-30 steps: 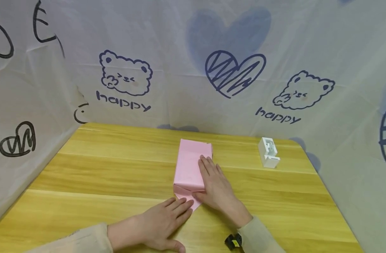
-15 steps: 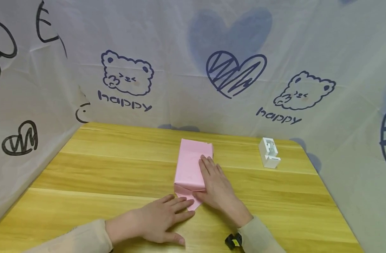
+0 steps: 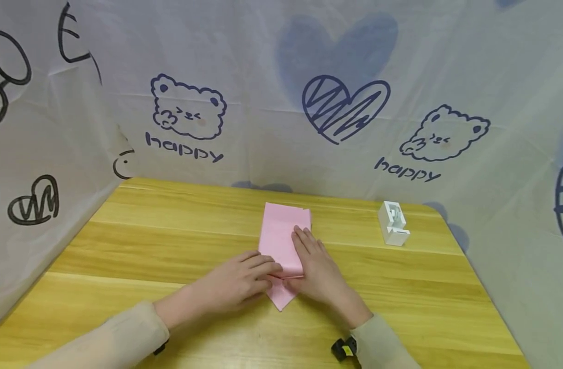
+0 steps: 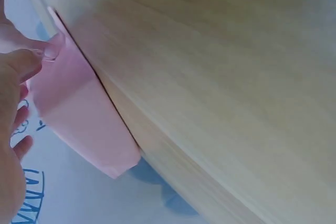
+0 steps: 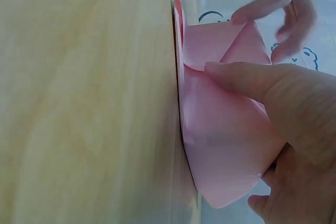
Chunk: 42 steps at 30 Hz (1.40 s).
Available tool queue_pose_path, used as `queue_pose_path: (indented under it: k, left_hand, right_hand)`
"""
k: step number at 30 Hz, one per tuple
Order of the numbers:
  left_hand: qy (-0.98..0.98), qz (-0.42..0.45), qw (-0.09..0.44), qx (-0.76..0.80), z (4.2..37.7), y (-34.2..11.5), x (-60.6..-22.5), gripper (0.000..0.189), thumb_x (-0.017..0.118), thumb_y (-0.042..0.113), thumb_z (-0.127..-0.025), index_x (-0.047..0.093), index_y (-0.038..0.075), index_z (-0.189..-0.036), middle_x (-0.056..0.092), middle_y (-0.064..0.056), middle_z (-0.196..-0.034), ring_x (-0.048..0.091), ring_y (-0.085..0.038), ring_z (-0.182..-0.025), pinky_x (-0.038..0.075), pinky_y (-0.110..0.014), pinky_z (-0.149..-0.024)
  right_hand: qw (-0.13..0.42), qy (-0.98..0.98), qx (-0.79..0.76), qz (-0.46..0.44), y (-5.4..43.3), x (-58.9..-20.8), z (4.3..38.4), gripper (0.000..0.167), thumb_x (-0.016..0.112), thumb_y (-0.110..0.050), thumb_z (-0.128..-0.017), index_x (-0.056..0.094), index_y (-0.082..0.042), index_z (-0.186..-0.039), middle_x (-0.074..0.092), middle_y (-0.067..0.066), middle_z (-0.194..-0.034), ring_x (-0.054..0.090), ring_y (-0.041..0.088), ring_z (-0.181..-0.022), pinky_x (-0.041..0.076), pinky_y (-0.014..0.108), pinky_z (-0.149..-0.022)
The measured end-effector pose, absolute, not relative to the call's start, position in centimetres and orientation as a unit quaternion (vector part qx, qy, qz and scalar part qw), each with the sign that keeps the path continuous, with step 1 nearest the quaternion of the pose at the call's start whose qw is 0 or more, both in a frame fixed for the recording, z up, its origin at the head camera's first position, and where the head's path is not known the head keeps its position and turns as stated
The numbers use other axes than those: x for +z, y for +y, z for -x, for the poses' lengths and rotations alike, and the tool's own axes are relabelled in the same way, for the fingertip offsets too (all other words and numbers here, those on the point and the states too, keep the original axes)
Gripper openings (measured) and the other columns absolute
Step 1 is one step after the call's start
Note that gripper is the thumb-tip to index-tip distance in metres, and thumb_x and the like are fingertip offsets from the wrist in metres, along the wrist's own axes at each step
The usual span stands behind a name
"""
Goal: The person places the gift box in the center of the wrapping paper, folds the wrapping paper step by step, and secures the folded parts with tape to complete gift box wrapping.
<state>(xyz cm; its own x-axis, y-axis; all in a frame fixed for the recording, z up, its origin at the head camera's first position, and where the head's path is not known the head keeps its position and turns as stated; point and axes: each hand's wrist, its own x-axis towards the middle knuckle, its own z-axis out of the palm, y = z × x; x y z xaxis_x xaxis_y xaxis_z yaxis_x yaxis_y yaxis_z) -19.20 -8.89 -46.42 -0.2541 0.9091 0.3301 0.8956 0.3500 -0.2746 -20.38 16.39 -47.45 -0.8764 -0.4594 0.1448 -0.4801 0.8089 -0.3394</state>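
Wood-grain table point(image 3: 124, 246), bearing one pink box point(image 3: 281, 236) in paper.
Nearer than the box: black gadget point(image 3: 343, 348) by the right wrist.
Projecting from the box's near end: one pointed paper flap point(image 3: 280, 297).
Left hand point(image 3: 242, 279): fingers loosely bent, touching the box's near-left corner; no pinch apparent.
Right hand point(image 3: 320, 271): fingers straight on the box's right side, thumb pressed to its near end.
Right of the box, well apart: white tape dispenser point(image 3: 393, 225).
Behind the box: printed cloth point(image 3: 263, 61).
Risk, as judged: a slipping right thumb could let the folds spring open; uneven pushing, crease the flap crooked.

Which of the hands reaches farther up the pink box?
The right hand: its fingers extend over the pink box toward its far end, whereas the left hand has its fingers around the near-left corner.
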Motion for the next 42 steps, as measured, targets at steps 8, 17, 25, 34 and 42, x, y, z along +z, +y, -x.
queue_pose_path:
  k: [8,17,25,34,42]
  left_hand:
    - [-0.786,0.592,0.181,0.001,21.8,-8.1,-47.4,0.019,0.075,0.035,-0.095,0.08,0.023,-0.108,0.05,-0.002,-0.158,0.047,-0.023,-0.142,0.039,-0.043,-0.118]
    - [-0.772,0.613,0.169,-0.017,22.8,-8.1,-47.9,0.019,0.075,0.038,-0.094,0.081,0.023,-0.104,0.048,-0.006,-0.159,0.047,-0.028,-0.138,0.039,-0.045,-0.118]
    - [-0.748,0.625,0.221,-0.004,23.0,-7.5,-48.0,0.02,0.076,0.033,-0.089,0.083,0.02,-0.103,0.054,-0.01,-0.153,0.053,-0.032,-0.131,0.046,-0.047,-0.111]
    - [-0.758,0.6,0.255,-0.021,22.6,-6.7,-48.7,0.022,0.077,0.034,-0.086,0.081,0.019,-0.103,0.057,-0.01,-0.148,0.055,-0.032,-0.126,0.049,-0.046,-0.106]
    - [-0.773,0.583,0.246,-0.043,22.4,-6.8,-48.3,0.015,0.077,0.03,-0.089,0.078,0.017,-0.095,0.059,-0.008,-0.148,0.058,-0.029,-0.126,0.048,-0.045,-0.11]
  right_hand:
    - [0.036,-0.956,0.162,-0.242,16.5,-47.6,20.5,0.106,0.085,-0.04,-0.084,0.027,0.0,-0.163,0.021,0.014,-0.172,0.016,0.033,-0.159,0.019,0.058,-0.127]
    - [0.036,-0.957,0.157,-0.241,16.1,-47.3,20.1,0.105,0.085,-0.039,-0.085,0.027,0.0,-0.163,0.022,0.014,-0.172,0.017,0.032,-0.159,0.019,0.058,-0.127]
    - [0.042,-0.957,0.162,-0.237,16.1,-47.6,20.2,0.106,0.086,-0.041,-0.084,0.027,0.0,-0.163,0.022,0.014,-0.172,0.016,0.031,-0.159,0.019,0.056,-0.127]
    - [0.039,-0.955,0.17,-0.242,16.4,-47.6,20.3,0.107,0.085,-0.043,-0.085,0.026,0.0,-0.163,0.021,0.014,-0.172,0.015,0.032,-0.16,0.019,0.057,-0.127]
    - [-0.045,-0.917,0.264,-0.296,18.5,-46.7,20.9,0.101,0.081,-0.025,-0.088,0.018,-0.006,-0.166,0.005,0.004,-0.175,0.002,0.028,-0.161,0.016,0.053,-0.127]
